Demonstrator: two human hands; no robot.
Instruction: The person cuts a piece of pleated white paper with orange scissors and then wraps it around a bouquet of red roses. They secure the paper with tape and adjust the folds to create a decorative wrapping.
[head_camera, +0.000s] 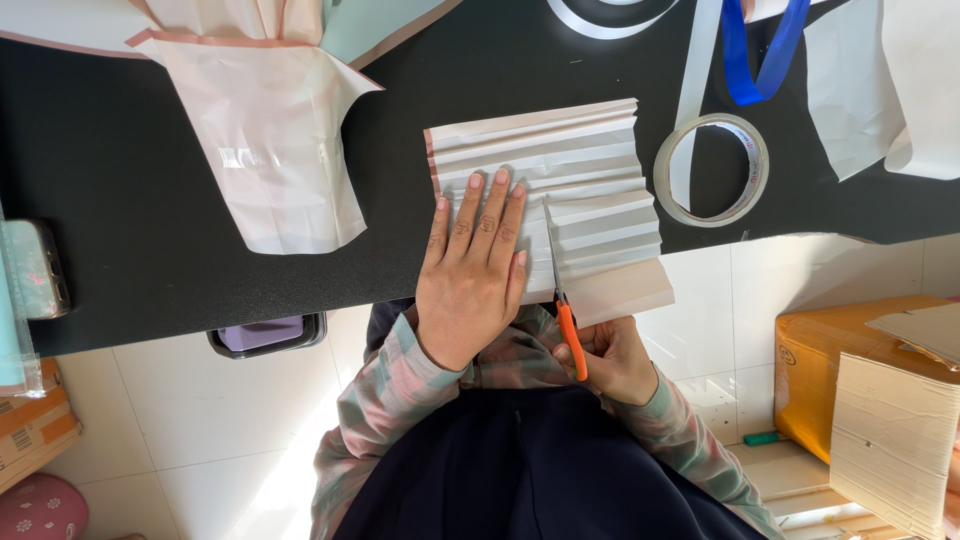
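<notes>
Scissors in pleated paper

One pleated paper (580, 190) lay on the black table (150, 250), folds running left to right. The left hand (472, 265) pressed flat, fingers spread. The right hand (612, 358) gripped one pair of scissors (562, 290), blades pointing away, partly hidden in paper. One tape roll (712, 170) sat nearby

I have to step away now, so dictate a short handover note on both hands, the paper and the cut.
Left hand: flat on the pleated paper, pinning it to the black table.
Right hand: grips the orange-handled scissors, blades into the paper's near edge.
Nearby: clear tape roll right of the paper.
Done: cut started from the near edge.
Left: the far pleats are uncut.
</notes>
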